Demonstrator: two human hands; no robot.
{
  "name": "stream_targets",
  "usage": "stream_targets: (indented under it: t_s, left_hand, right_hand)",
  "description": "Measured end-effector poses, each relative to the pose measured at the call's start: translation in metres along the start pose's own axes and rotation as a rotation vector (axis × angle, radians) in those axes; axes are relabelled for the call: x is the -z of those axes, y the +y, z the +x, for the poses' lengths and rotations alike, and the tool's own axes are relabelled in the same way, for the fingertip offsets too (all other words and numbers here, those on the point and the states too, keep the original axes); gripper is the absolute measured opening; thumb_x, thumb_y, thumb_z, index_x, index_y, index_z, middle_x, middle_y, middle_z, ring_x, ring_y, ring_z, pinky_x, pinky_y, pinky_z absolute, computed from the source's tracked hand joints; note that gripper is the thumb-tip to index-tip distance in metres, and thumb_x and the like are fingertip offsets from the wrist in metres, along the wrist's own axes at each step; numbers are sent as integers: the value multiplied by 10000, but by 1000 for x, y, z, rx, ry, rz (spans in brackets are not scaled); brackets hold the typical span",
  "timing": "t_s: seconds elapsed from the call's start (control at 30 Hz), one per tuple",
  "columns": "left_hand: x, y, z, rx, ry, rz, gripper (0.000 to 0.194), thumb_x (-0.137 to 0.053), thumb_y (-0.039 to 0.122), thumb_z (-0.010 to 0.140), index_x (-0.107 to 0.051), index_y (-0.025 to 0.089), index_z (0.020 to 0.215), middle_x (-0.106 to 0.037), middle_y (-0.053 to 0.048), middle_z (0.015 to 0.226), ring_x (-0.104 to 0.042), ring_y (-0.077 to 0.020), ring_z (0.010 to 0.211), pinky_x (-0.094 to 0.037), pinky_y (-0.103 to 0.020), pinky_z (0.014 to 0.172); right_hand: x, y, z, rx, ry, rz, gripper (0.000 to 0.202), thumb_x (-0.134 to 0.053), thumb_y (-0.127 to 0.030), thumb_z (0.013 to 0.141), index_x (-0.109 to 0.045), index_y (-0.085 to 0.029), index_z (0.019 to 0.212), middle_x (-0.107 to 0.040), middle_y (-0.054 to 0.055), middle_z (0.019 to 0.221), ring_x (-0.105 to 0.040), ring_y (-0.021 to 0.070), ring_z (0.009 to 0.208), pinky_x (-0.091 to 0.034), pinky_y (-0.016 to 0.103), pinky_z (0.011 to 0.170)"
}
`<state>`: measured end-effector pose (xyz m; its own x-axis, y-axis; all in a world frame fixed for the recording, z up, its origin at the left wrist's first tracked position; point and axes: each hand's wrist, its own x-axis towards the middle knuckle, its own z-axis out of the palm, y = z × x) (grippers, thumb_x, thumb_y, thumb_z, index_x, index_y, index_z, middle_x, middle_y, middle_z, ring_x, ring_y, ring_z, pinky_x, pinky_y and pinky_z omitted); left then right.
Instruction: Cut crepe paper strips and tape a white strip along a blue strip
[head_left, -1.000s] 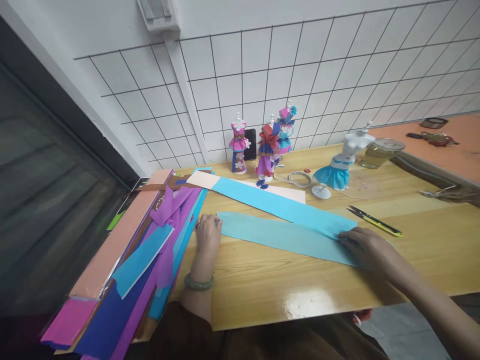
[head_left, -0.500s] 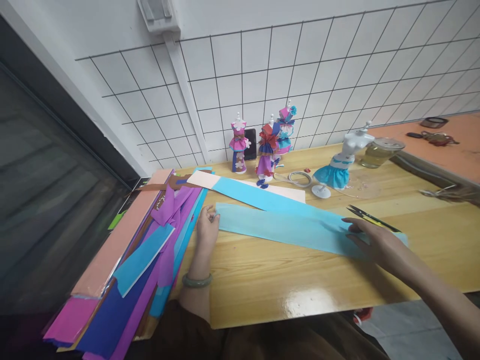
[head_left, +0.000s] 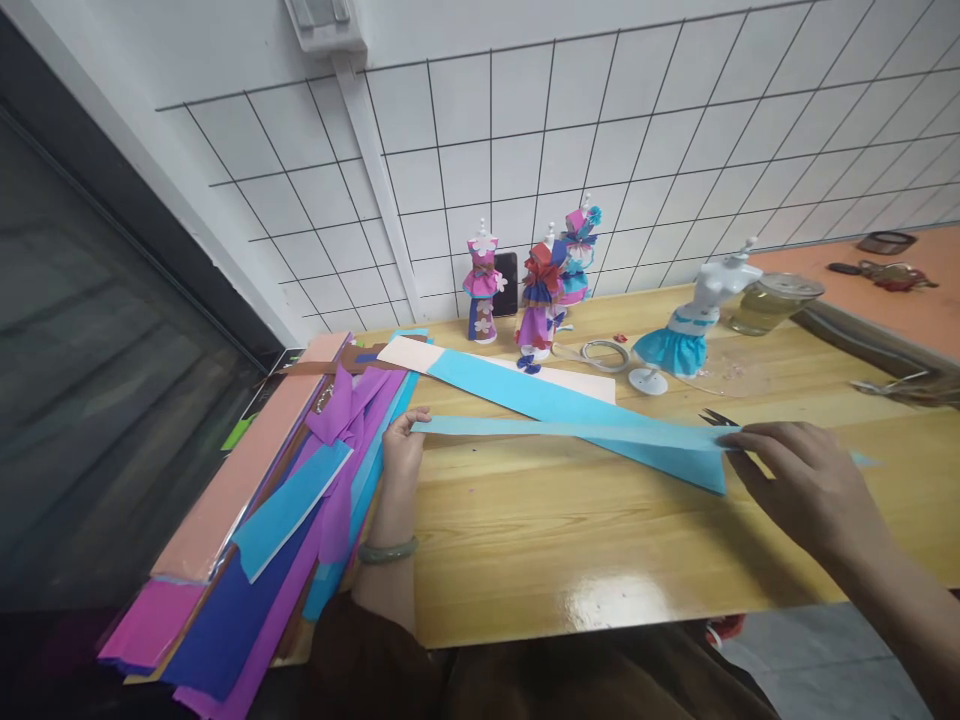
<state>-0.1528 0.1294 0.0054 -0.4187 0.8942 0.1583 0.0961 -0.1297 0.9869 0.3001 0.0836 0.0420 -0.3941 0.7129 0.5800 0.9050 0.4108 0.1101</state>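
A pale blue crepe paper strip stretches sideways between my hands, lifted and looking narrow. My left hand pinches its left end. Near its right end, my right hand grips it between thumb and fingers, and a short tip sticks out beyond that hand. Beneath it, a brighter blue strip lies slantwise on the table, with a pale pink part at its far left. Dark thread snips lie behind my right hand, partly hidden by it.
Colourful crepe paper sheets are heaped at the left. Three dressed mini mannequins and a phone stand by the tiled wall. A white mannequin in a blue skirt, a tape roll and a lidded jar are at the back right.
The pale strip has risen off the table and turned from broad and flat to narrow. My right hand has moved right and closed on it; my left hand has shifted slightly left.
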Motion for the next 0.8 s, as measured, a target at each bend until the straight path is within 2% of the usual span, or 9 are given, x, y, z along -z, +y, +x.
stream_targets:
  t_s: [0.07, 0.17, 0.3, 0.4, 0.5, 0.6, 0.67, 0.73, 0.8]
  left_hand:
    - [2, -4, 1, -13, -18, 90, 175, -408, 89, 546, -545, 163, 627, -628, -48, 985, -572, -189, 940, -454, -322, 783]
    - [4, -11, 1, -50, -15, 291, 230, -363, 53, 518, -552, 159, 597, -630, -50, 946, -591, -175, 882, -473, -309, 739]
    - [6, -16, 2, -98, 3, 438, 226, -382, 41, 557, -566, 171, 537, -617, -51, 866, -575, -173, 883, -446, -331, 805]
    - [8, -14, 2, -129, 10, 526, 226, -406, 56, 607, -589, 179, 557, -608, -45, 795, -570, -179, 847, -419, -353, 839]
    - [10, -9, 1, -153, 28, 585, 311, -372, 15, 597, -622, 168, 700, -600, -48, 803, -570, -171, 806, -430, -337, 812]
    - [9, 0, -2, -213, 86, 657, 428, -327, -27, 576, -616, 164, 826, -589, -60, 914, -548, -171, 894, -403, -332, 861]
    - [4, 6, -5, -278, 115, 717, 438, -323, -30, 595, -611, 175, 852, -590, -54, 946, -523, -175, 957, -374, -333, 902]
    - [-2, 12, -9, -336, 74, 750, 403, -336, -12, 642, -609, 185, 863, -601, -45, 943, -523, -175, 962, -372, -327, 906]
    - [-8, 14, -13, -387, -28, 761, 344, -364, 28, 699, -607, 187, 883, -611, -46, 932, -531, -177, 945, -384, -323, 890]
  right_hand:
    - [-5, -2, -16, 19, -29, 37, 127, -500, -246, 776, -588, -201, 857, -618, 96, 862, -547, 203, 793, -405, 342, 747]
    - [-16, -6, -39, 36, -151, 97, 189, -453, -267, 803, -582, -191, 920, -612, 110, 915, -547, 230, 855, -414, 372, 772]
    - [-25, -13, -55, 19, -274, 131, 217, -436, -283, 809, -587, -194, 937, -606, 113, 961, -552, 248, 899, -438, 394, 774]
    - [-29, -18, -57, 35, -292, 150, 210, -460, -281, 799, -588, -194, 941, -606, 109, 966, -557, 243, 901, -453, 384, 776]
    - [-30, -21, -57, 49, -302, 176, 220, -465, -269, 796, -578, -200, 972, -601, 102, 988, -554, 238, 915, -457, 378, 793]
    - [-28, -24, -56, 50, -293, 198, 227, -455, -257, 796, -574, -213, 984, -599, 95, 1006, -554, 237, 930, -465, 373, 794]
    - [-27, -28, -54, 46, -276, 209, 225, -458, -251, 793, -577, -214, 980, -599, 95, 1009, -557, 235, 931, -471, 368, 793]
    - [-26, -31, -53, 42, -264, 221, 221, -460, -246, 792, -583, -216, 974, -603, 93, 1004, -562, 235, 926, -478, 367, 788]
    - [-25, -35, -52, 39, -258, 230, 221, -454, -243, 796, -586, -221, 972, -607, 91, 997, -567, 236, 919, -483, 374, 782]
